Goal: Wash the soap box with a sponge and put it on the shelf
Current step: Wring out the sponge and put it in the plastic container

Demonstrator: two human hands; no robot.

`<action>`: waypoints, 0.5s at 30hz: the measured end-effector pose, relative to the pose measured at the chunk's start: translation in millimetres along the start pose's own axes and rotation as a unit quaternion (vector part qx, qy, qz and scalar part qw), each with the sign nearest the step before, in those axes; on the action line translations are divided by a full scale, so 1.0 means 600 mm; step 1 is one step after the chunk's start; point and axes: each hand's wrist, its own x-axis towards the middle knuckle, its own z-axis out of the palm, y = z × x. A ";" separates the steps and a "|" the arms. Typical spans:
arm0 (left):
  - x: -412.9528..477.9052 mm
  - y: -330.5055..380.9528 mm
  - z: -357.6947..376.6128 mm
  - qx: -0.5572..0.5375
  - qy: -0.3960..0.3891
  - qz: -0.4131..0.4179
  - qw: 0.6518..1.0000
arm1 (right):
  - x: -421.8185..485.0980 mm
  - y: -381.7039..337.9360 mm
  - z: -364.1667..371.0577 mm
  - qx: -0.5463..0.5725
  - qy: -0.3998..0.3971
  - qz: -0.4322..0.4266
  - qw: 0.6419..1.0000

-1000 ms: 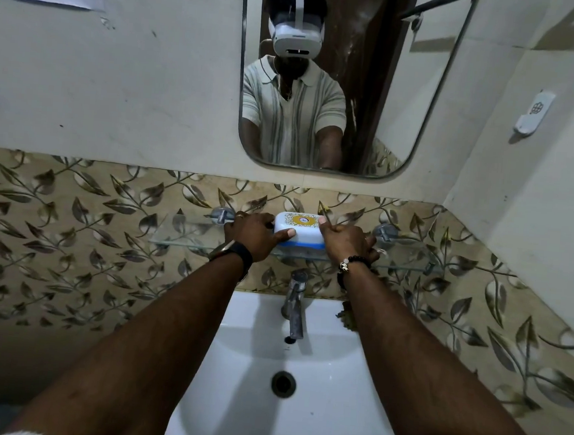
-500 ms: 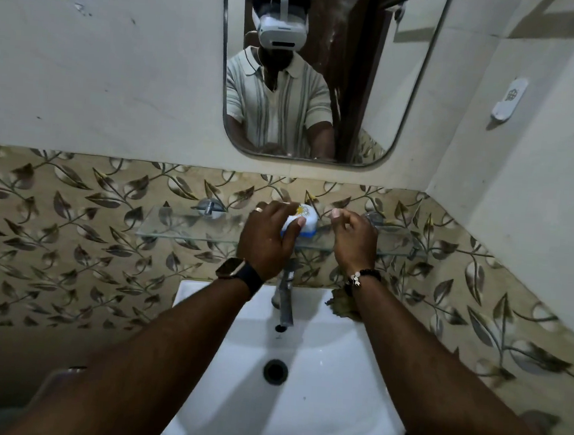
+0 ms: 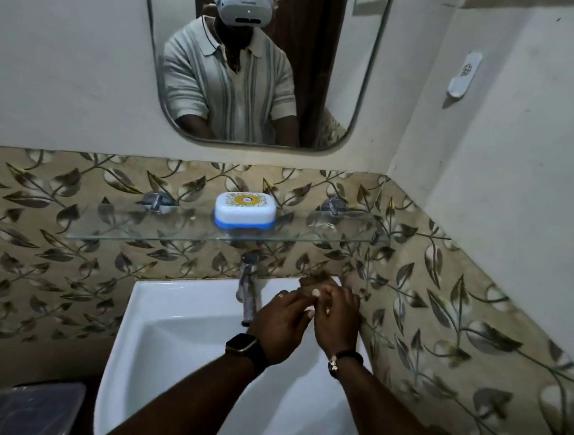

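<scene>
White soap box (image 3: 245,210) with blue base, leaf-patterned beige tiles (image 3: 68,268), white sink (image 3: 167,328).

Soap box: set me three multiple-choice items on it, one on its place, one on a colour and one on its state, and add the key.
1. Where is the soap box?
A) in the basin
B) on the glass shelf
C) on the floor

2. What colour is the band round its base?
A) red
B) blue
C) green

3. What has a grip on it?
A) one hand
B) two hands
C) nothing; it stands free

Key:
1 B, it sits on the glass shelf above the tap.
2 B, a blue band runs under the white lid.
3 C, the left hand and the right hand are together low beside the tap, well apart from the box.
</scene>
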 end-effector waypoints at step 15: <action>0.114 -0.055 0.130 0.078 -0.191 -0.125 0.971 | 0.110 0.148 0.040 -0.214 -0.175 0.160 0.948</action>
